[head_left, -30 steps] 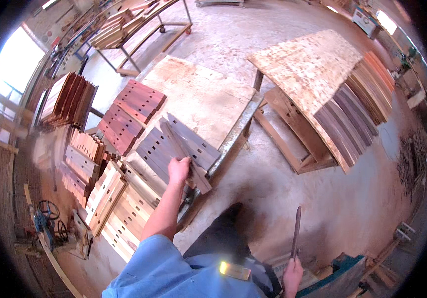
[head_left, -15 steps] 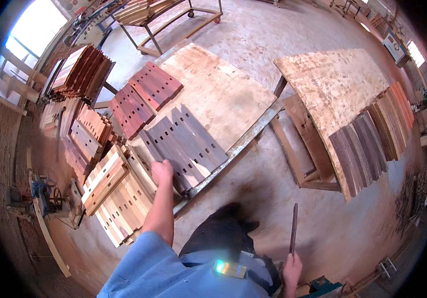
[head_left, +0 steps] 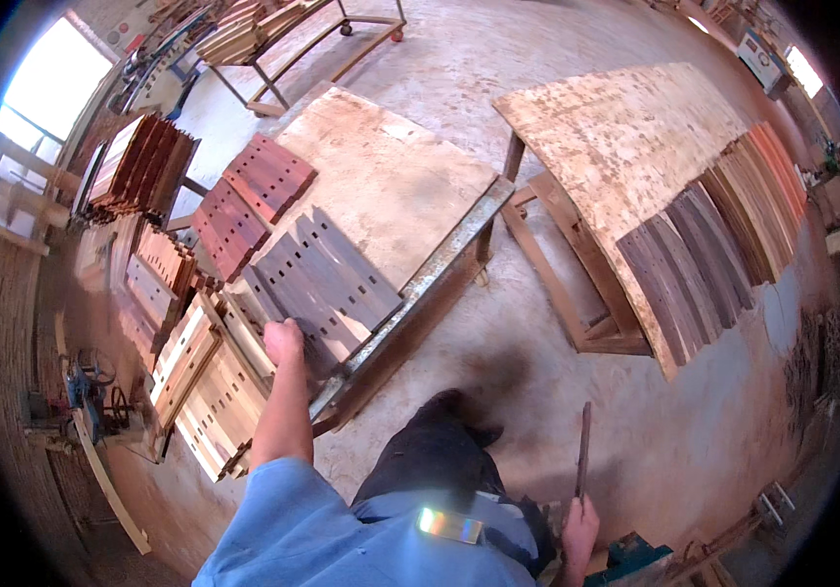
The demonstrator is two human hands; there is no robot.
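Inside a big workshop with a dusty, pale floor (head_left: 440, 59). At ten o'clock, near the rim, a bright window (head_left: 53, 83). Between eight and nine, a small blue machine (head_left: 86, 386) with a round wheel. Back at ten, a tall stack of red-brown boards (head_left: 141, 168), piled up with uneven ends. At eight, a pile of pale boards (head_left: 217, 406) with rows of little dark holes.

Next, at ten but closer in, two sets of flat reddish boards (head_left: 268, 178) with holes, end to end on the left desk (head_left: 391, 176). Far off at eleven, a cart (head_left: 270, 85) with wood on top.

Between eight and nine, the left hand (head_left: 284, 342), at the near left edge of the grey boards (head_left: 322, 279). Fingers curled in; hard to tell if gripping a board or only touching. Those grey boards at nine, side by side on the same desk, with rows of dark holes. Below, near seven, a blue shirt (head_left: 342, 538).

At five, the right hand (head_left: 580, 523), fingers closed around a thin dark strip (head_left: 584, 450), pointing up toward the right desk (head_left: 606, 137). On that desk, at three, dark boards (head_left: 684, 279) in a row; then, between two and three, brown boards (head_left: 748, 210) and orange boards (head_left: 780, 176).
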